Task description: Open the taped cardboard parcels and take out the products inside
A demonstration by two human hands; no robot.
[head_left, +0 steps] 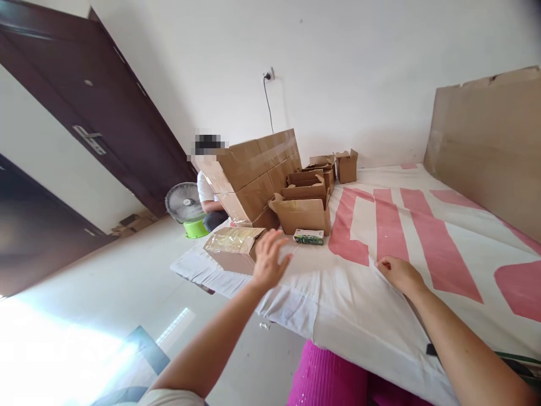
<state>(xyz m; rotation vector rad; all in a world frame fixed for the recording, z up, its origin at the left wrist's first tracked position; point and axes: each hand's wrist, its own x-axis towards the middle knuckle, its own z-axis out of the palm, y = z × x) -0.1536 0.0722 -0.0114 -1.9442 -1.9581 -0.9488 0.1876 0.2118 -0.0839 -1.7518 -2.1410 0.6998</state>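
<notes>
My left hand [270, 260] is raised over the near edge of the cloth-covered surface, its fingers spread. It is beside the right end of a taped cardboard box [232, 245]; whether it touches the box I cannot tell. Just beyond lies a small green and white carton [309, 237], in front of an open cardboard box [302, 217]. My right hand [399, 273] is low at the white cloth with red markings [350, 299], its fingers curled together. What those fingers hold, if anything, is hidden.
Stacked sealed boxes [257, 175] stand behind the taped box. Several open boxes [323, 169] line up toward the wall. A large cardboard sheet [486, 121] rises at the right. Another person [207, 194] sits behind the stack, near a fan [183, 202] and a green stool [195, 227].
</notes>
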